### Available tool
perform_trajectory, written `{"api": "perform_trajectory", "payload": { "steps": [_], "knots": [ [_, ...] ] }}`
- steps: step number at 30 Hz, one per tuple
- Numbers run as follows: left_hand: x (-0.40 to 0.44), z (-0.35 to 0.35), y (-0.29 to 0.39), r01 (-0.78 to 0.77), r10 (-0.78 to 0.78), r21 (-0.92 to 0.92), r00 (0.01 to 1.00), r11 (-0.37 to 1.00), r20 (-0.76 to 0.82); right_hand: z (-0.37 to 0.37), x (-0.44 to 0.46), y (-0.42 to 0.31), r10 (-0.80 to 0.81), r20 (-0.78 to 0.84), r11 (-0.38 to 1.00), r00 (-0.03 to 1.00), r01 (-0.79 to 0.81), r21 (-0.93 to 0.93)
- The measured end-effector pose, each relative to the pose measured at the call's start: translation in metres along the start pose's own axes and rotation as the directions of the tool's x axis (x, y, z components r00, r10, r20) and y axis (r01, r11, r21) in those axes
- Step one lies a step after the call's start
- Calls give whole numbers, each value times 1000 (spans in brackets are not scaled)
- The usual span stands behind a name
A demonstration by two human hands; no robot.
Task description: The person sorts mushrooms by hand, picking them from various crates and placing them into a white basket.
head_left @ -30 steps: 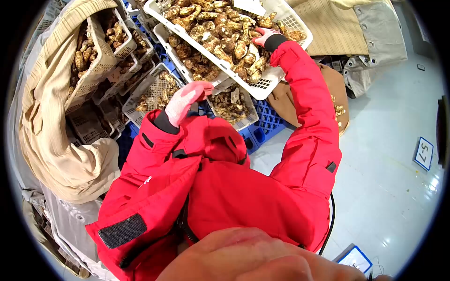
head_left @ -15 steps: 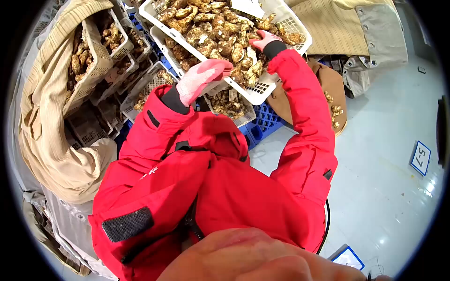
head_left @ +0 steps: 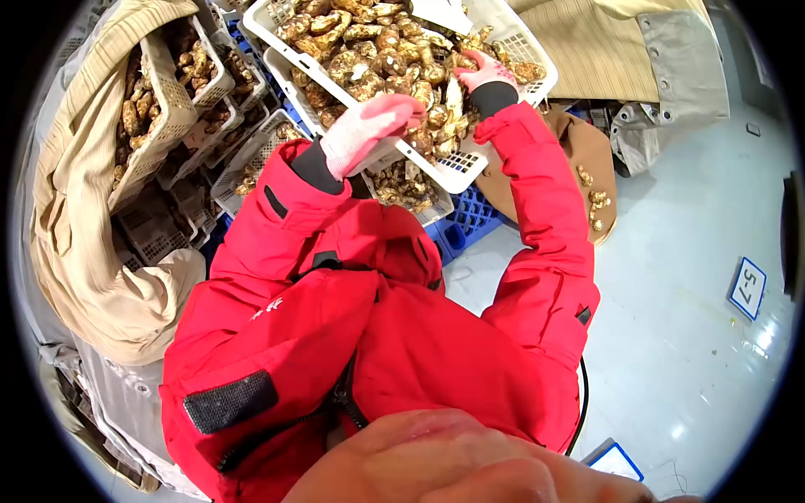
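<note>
White plastic crate (head_left: pixel 470 172), tilted at the top of the view, is heaped with brown-and-cream mushrooms (head_left: pixel 390 63). My right hand (head_left: pixel 488 74), in a pink-and-white glove, reaches into the heap from the right. Its fingers and thumb close around a mushroom (head_left: pixel 466 60) among the others. My left hand (head_left: pixel 369 134), gloved the same way, is over the crate's near left rim. Its fingers are curled together, and their undersides are hidden, so what they hold cannot be made out. A white paper (head_left: pixel 443 12) lies on the mushrooms at the far side.
Below sits another crate (head_left: pixel 436 210) of mushrooms, near a blue plastic pallet (head_left: pixel 474 214). More crates (head_left: pixel 172 105) are stacked at left beside beige cloth (head_left: pixel 75 243). Small mushrooms lie on a brown cover (head_left: pixel 553 176) at right. A sign (head_left: pixel 748 288) reading 5-7 is on the floor.
My right hand has shifted slightly right and down, its fingers now around a mushroom. My left hand has curled its fingers more and moved slightly right.
</note>
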State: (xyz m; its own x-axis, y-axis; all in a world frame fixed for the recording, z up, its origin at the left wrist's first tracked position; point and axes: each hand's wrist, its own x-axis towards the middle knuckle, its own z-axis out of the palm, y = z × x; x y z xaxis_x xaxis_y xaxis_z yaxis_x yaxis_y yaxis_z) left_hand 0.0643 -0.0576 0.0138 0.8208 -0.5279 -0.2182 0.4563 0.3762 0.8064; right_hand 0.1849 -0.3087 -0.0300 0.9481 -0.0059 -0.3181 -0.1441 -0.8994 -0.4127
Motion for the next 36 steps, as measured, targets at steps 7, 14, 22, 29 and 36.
{"api": "perform_trajectory", "payload": {
  "steps": [7,14,22,29,36],
  "knots": [
    [29,3,16,-93,122,236,986,967,-111,-51,-32,-8,-141,-456,940,879,263,217],
    [66,2,11,-183,169,351,983,918,69,-91,-42,-44,-182,-368,580,912,402,709],
    [8,5,37,-22,-9,-256,993,966,-118,-55,-54,-101,-396,-166,734,903,420,533],
    [-85,-66,15,-169,61,-187,878,968,-474,-32,-43,-74,-397,217,585,892,63,809],
    [-121,-101,-13,-244,118,-217,875,945,-469,-11,-39,-89,-293,328,666,898,-54,744]
  ]
}}
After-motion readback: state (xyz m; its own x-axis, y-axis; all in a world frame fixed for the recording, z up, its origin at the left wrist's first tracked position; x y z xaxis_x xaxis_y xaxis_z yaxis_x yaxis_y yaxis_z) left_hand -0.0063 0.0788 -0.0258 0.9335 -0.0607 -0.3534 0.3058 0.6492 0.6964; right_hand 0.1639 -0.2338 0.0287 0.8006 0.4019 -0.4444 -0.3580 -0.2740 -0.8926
